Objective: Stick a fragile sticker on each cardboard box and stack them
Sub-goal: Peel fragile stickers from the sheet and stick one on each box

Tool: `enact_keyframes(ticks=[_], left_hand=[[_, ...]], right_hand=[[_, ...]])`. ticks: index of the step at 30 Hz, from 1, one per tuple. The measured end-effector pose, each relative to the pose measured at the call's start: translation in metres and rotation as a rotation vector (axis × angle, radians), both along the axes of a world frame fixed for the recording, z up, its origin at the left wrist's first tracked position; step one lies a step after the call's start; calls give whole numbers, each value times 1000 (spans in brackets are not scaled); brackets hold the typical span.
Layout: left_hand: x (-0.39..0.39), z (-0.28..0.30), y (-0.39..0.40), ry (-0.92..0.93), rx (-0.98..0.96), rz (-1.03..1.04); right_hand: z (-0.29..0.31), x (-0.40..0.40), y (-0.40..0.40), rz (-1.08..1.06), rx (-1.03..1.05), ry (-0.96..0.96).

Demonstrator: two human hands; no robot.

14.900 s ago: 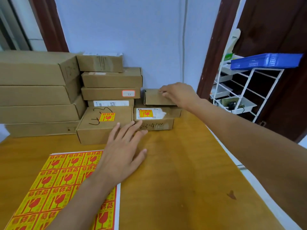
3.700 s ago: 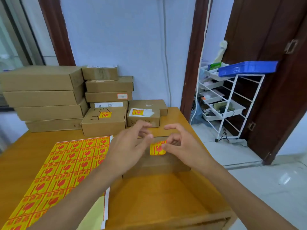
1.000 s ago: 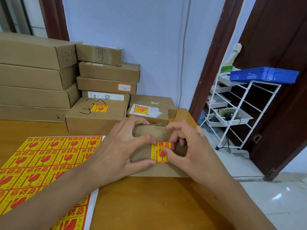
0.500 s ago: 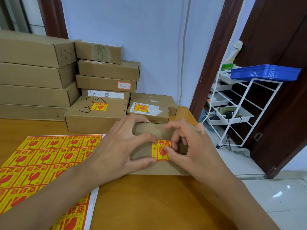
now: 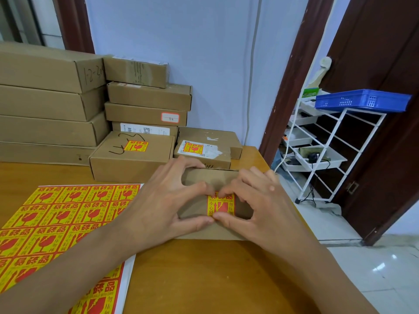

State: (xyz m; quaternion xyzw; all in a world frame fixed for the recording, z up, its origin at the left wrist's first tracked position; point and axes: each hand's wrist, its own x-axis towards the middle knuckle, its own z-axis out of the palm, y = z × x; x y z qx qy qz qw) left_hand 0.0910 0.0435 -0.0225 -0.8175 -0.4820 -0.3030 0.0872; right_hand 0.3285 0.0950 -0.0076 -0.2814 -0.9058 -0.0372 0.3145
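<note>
Since half a second ago, both thumbs have drawn together at the lower edge of the fragile sticker [image 5: 221,204], which now lies on the small cardboard box [image 5: 204,181] at the wooden table's [image 5: 204,279] right edge. Left hand [image 5: 163,205] rests on the box, fingers spread and gently bent, thumb tip pressing beside the sticker's bottom corner. Right hand [image 5: 260,205] presses the sticker's top edge with bent fingertips; neither hand grips anything. Small print on the sticker reads "FRAGILE HANDLE WITH CARE" among Chinese characters. Left of the box lies the sticker sheet [image 5: 56,223]. Behind the box sit two boxes already labelled, one [image 5: 131,155] scrawled in marker, one [image 5: 204,152] with a torn white label. Further behind, a stacked box [image 5: 45,71] reads "1-2-2".
</note>
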Motion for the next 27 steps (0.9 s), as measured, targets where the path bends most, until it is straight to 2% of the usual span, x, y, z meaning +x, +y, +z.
enact_keyframes(ticks=[20, 27], left_hand=[[-11, 0, 4, 0, -15, 45], [-12, -1, 5, 6, -14, 76]], right_hand=[[-3, 14, 13, -30, -13, -3], [-4, 6, 8, -32, 44, -5]])
